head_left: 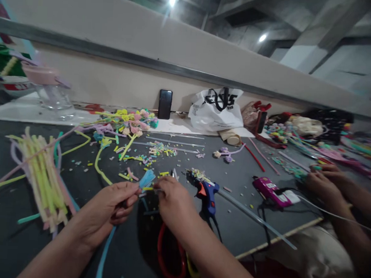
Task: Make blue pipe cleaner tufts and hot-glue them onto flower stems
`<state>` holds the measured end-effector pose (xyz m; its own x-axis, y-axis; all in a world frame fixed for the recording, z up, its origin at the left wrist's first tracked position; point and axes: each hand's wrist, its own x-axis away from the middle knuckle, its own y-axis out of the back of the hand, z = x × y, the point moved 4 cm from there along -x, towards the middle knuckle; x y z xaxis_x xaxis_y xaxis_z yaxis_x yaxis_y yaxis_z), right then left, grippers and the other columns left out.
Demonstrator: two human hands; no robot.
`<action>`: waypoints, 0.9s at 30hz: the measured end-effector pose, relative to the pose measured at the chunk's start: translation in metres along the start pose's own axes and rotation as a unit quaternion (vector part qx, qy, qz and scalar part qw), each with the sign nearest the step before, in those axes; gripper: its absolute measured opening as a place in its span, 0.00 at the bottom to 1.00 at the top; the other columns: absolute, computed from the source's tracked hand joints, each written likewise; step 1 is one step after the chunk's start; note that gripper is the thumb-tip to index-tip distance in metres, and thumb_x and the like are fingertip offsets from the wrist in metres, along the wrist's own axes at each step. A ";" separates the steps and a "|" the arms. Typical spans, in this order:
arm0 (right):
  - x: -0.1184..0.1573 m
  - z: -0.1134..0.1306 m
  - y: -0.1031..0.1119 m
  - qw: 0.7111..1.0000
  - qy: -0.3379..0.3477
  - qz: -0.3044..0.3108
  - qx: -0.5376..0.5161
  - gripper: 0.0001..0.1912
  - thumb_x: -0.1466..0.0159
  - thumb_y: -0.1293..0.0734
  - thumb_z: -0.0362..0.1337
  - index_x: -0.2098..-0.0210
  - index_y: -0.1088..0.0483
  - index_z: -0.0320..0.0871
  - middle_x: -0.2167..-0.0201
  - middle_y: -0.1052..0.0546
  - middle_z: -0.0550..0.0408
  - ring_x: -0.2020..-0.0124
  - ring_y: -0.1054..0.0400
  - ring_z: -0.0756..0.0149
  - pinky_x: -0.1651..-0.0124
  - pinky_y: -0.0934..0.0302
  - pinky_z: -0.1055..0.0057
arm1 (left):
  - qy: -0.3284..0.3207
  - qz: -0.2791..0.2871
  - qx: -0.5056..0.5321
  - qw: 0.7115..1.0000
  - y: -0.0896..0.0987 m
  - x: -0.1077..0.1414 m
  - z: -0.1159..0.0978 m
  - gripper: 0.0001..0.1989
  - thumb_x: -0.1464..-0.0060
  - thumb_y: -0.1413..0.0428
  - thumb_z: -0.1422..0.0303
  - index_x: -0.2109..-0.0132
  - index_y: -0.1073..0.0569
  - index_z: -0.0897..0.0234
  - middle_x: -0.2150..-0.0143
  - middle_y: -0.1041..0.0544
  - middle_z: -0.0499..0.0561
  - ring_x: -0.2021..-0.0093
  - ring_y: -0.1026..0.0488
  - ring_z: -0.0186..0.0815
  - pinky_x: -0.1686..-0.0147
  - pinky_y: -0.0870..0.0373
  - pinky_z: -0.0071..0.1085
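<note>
My left hand (110, 208) pinches a small light-blue pipe-cleaner piece (147, 179) above the dark table (73, 232). A long blue pipe cleaner (104, 255) trails down from under this hand. My right hand (173, 203) is closed on a thin yellow-green bit (147, 188) that meets the blue piece; a metal tool tip (174, 174) shows just above its fingers. Both hands hover close together at the table's front middle. A blue glue gun (207, 195) stands just right of my right hand.
A bundle of pastel pipe cleaners (41, 176) lies at left. Finished flowers (133, 121), cut scraps and glue sticks (175, 142) lie behind. A phone (165, 104), white bag (215, 109) and jar (51, 93) stand at the wall. Another person's hands (324, 181) work near a pink glue gun (273, 192).
</note>
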<state>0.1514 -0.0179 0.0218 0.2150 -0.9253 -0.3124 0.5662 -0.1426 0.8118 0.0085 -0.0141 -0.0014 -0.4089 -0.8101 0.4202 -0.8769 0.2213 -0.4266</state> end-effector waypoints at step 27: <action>0.101 -0.097 0.057 0.737 -0.463 -0.043 -0.491 0.08 0.50 0.38 0.37 0.72 0.35 0.38 0.79 0.31 0.57 0.83 0.38 0.75 0.79 0.41 0.78 | 0.034 0.040 0.105 0.993 -0.024 0.021 -0.009 0.14 0.48 0.45 0.68 0.78 0.36 0.69 0.82 0.44 0.42 0.84 0.55 0.20 0.87 0.57 0.18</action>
<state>0.2824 -0.0850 -0.0117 -0.2327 -0.8360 0.4970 0.9465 -0.3122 -0.0820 0.0184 -0.0314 0.0245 -0.4971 -0.7539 0.4295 -0.7720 0.1583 -0.6156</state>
